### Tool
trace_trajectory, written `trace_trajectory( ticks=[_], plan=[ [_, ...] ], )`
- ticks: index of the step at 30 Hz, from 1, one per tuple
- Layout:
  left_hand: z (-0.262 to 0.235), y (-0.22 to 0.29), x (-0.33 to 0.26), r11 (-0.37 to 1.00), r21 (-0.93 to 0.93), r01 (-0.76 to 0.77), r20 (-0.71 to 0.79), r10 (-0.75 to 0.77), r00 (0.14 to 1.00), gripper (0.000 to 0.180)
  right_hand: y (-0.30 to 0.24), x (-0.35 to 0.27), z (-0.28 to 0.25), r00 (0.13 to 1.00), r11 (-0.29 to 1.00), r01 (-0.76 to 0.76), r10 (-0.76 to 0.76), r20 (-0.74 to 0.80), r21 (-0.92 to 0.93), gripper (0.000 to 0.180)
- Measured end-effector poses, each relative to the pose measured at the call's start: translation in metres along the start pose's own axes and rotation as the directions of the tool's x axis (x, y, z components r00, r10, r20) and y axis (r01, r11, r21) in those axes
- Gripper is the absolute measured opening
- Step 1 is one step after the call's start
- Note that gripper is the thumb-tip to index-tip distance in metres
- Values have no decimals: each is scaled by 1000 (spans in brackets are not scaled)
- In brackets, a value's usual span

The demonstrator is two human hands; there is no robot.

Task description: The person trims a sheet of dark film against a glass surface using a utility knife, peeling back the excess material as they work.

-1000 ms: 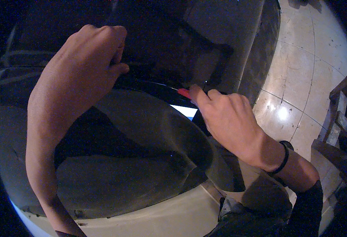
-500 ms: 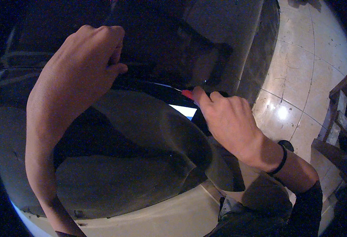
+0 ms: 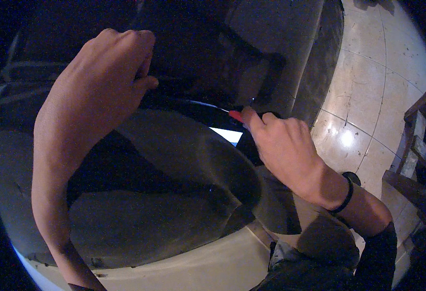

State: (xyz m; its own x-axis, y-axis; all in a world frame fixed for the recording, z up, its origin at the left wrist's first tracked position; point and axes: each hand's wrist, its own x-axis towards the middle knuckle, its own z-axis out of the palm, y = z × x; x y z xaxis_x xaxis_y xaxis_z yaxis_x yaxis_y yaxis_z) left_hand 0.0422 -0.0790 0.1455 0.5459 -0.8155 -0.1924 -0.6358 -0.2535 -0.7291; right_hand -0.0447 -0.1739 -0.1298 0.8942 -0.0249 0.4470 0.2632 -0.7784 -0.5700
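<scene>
My right hand (image 3: 288, 150) is closed, thumb forward, on a small red-tipped tool (image 3: 236, 115) whose rear part is hidden in the fingers. A thin bright line (image 3: 205, 104) runs leftward from the red tip; whether it is a blade, a wire or a gleam along an edge, I cannot make out. My left hand (image 3: 108, 72) is at the upper left with fingers curled under and the thumb sticking out; anything inside them is hidden. Both hands are over a dark surface (image 3: 184, 140). Just below the red tip shows a white and blue patch (image 3: 228, 135).
Pale, speckled floor tiles (image 3: 353, 97) stretch along the right and show again below the dark shapes. Wooden slatted furniture (image 3: 419, 140) stands at the right edge. Glossy dark panels (image 3: 271, 29) fill the top. My right wrist wears a black band (image 3: 347, 196).
My right hand has shifted slightly to the right, taking the red-tipped tool along. The left hand has barely moved and keeps its curled shape.
</scene>
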Motion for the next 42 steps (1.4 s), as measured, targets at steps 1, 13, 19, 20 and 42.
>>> trace_trajectory(
  ticks=[1, 13, 19, 20, 42],
  plan=[
    [-1, 1, 0, 1000, -3, 5, -2, -5, 1000, 28, 0, -1, 0, 1000, 999, 8, -9, -30, -32, 21],
    [2, -2, -6, 1000, 14, 2, -29, -1, 1000, 31, 1, -4, 8, 1000, 999, 8, -8, 5, -52, 19],
    [6, -2, -2, 1000, 5, 7, 32, -7, 999, 30, 4, -8, 10, 994, 999, -38, 37, 99, 9, 34],
    [5, -2, -3, 1000, -6, -1, 26, 1, 1000, 30, 4, -8, 10, 994, 999, -37, 37, 108, 6, 35],
    [6, -3, 3, 999, -15, 29, 50, -28, 998, 26, 21, -22, 23, 994, 996, -13, 23, 105, -91, 23]
  ],
)
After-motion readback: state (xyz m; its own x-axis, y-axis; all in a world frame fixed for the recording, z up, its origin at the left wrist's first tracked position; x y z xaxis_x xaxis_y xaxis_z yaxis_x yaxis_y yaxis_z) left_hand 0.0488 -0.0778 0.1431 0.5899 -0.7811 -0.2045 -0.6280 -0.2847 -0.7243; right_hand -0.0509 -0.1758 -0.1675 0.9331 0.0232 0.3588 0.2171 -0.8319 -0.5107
